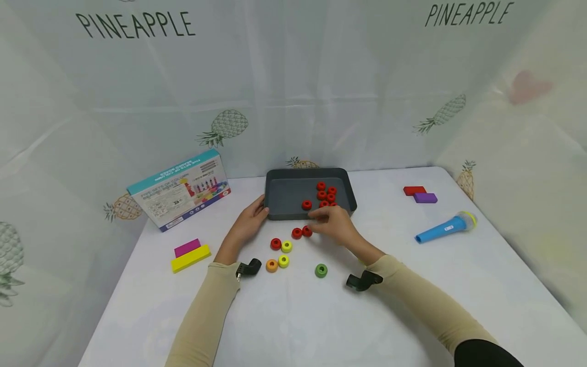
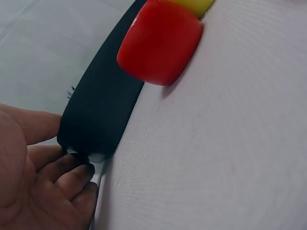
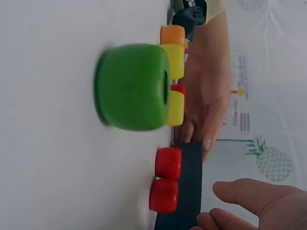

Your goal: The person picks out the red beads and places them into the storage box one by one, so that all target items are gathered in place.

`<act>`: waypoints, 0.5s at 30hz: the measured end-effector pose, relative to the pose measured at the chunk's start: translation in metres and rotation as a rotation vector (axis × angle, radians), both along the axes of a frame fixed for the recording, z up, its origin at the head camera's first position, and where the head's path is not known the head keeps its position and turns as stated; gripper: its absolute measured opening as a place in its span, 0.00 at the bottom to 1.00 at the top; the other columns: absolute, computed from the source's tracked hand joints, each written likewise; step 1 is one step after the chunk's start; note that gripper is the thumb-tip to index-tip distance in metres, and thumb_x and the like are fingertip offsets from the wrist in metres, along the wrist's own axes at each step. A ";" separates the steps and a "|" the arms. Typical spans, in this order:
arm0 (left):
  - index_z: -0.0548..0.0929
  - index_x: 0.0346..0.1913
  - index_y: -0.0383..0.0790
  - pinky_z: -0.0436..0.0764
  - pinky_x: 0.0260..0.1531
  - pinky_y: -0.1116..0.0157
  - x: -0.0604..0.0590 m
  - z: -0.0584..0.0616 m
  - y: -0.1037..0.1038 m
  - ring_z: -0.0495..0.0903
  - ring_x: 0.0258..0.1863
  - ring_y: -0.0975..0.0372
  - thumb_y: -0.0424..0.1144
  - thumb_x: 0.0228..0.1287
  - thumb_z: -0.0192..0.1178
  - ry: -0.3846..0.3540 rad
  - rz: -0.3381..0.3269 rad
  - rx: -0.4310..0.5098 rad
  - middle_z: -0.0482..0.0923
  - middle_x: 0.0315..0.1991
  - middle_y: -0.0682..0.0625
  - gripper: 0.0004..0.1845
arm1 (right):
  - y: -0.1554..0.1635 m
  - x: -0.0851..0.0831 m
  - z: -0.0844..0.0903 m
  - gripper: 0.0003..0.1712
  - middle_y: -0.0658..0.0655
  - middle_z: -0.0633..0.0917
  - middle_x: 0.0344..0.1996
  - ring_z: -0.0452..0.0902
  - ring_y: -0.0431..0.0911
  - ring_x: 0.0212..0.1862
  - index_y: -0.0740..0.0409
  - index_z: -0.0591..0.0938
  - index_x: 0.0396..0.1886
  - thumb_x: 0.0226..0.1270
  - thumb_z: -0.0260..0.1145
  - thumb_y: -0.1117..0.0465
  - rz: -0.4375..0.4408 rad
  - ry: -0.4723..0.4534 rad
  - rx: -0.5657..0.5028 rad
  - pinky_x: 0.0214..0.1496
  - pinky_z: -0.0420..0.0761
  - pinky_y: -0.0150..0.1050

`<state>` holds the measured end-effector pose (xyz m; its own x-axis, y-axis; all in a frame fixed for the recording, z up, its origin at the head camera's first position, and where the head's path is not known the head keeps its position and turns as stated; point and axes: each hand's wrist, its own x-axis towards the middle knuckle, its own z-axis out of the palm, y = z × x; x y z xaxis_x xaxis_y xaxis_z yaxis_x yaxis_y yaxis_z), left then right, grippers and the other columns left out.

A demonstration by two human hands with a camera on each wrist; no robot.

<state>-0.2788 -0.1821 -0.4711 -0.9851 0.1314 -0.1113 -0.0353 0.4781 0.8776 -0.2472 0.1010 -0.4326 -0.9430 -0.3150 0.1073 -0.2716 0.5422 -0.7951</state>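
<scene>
My left hand [image 1: 248,222] holds the near left corner of a dark grey tray [image 1: 285,191]. In the left wrist view its thumb touches the tray's upper edge, with curled fingers [image 2: 76,184] at the lower edge. Over the tray's front rim reaches my right hand [image 1: 337,225], its thumb and fingers apart. Several red beads [image 1: 321,195] with holes lie in the tray's right half, some partly hidden by that hand. Just under its thumb, two red beads [image 3: 168,163] sit side by side on the table. Closer to me is a green bead [image 1: 321,270].
Left of centre lie a red bead [image 1: 275,244], two yellow beads [image 1: 286,246] and an orange bead [image 1: 271,265]. A printed box [image 1: 181,191] and magenta and yellow blocks [image 1: 190,259] are at left. A blue toy microphone [image 1: 445,228] and red and purple blocks [image 1: 425,198] lie right.
</scene>
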 end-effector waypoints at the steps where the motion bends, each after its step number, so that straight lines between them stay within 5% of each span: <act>1: 0.54 0.82 0.55 0.60 0.78 0.53 0.000 0.000 0.000 0.60 0.79 0.55 0.50 0.80 0.49 0.000 -0.002 -0.002 0.54 0.81 0.50 0.33 | -0.001 0.000 -0.003 0.21 0.59 0.90 0.48 0.86 0.51 0.50 0.63 0.88 0.51 0.57 0.78 0.61 0.000 -0.002 0.002 0.54 0.87 0.46; 15: 0.53 0.82 0.57 0.59 0.79 0.53 0.000 0.001 -0.001 0.59 0.79 0.55 0.51 0.80 0.48 -0.003 -0.007 -0.005 0.53 0.82 0.51 0.33 | -0.007 0.005 -0.020 0.19 0.56 0.91 0.44 0.86 0.47 0.45 0.61 0.90 0.47 0.55 0.79 0.61 -0.013 0.016 0.060 0.50 0.88 0.42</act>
